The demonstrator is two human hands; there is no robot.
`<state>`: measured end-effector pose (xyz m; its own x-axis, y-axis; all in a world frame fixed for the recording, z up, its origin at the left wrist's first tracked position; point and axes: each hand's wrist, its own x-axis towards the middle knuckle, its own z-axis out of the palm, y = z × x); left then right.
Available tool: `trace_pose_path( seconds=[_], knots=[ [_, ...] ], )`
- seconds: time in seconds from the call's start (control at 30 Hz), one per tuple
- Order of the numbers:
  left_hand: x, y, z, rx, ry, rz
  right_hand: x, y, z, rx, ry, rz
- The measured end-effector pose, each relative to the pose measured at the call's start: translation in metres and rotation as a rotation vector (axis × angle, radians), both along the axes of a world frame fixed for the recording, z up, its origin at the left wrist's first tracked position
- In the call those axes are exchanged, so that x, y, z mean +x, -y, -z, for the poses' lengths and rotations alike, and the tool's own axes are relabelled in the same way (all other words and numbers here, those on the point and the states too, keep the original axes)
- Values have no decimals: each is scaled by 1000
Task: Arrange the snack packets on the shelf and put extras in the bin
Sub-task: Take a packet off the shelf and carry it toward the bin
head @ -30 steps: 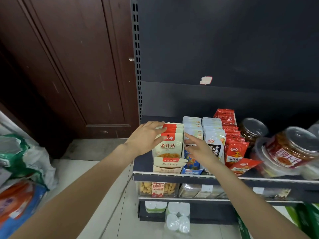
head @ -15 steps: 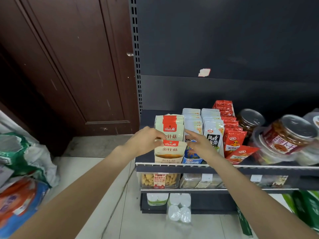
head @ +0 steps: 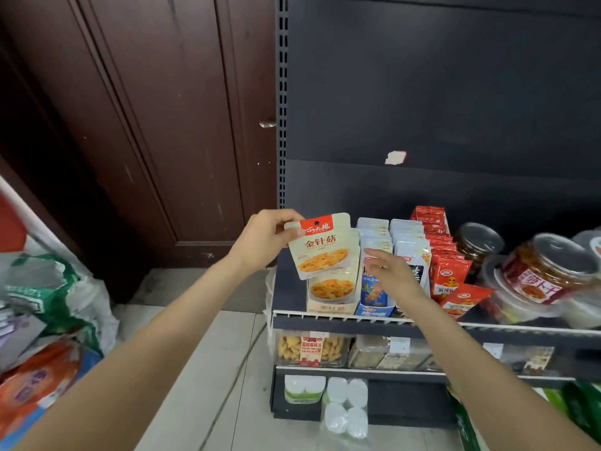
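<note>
Head view: your left hand pinches the top left corner of a cream enoki-mushroom packet, fingers clamped on it, lifted above its open display box on the shelf. Your right hand hovers just right of that packet, fingers relaxed and apart, holding nothing, in front of the blue-white packet rows; red packets stand beyond them.
</note>
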<state>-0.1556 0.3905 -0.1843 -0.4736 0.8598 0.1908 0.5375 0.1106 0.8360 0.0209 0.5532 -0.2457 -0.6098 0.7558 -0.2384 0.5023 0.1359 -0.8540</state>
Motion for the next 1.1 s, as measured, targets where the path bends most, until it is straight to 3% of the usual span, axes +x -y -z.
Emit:
trace_pose_path(
  seconds=[0.13,0.27,0.4,0.53,0.8,1.1],
  knots=[
    [5,0,-13,108,73,8,6,15,-22,40,-53,25],
    [19,-7,-18,192,171,62,25,27,-41,-70,-175,133],
    [45,-21,-21,241,225,104,68,30,-49,11,-287,239],
    [87,-52,-20,255,52,101,129,26,-54,146,-354,382],
    [231,-134,-8,213,15,204,285,11,-50,300,-343,708],
    [435,-227,7,92,79,492,493,-41,-29,239,-313,946]
  ],
)
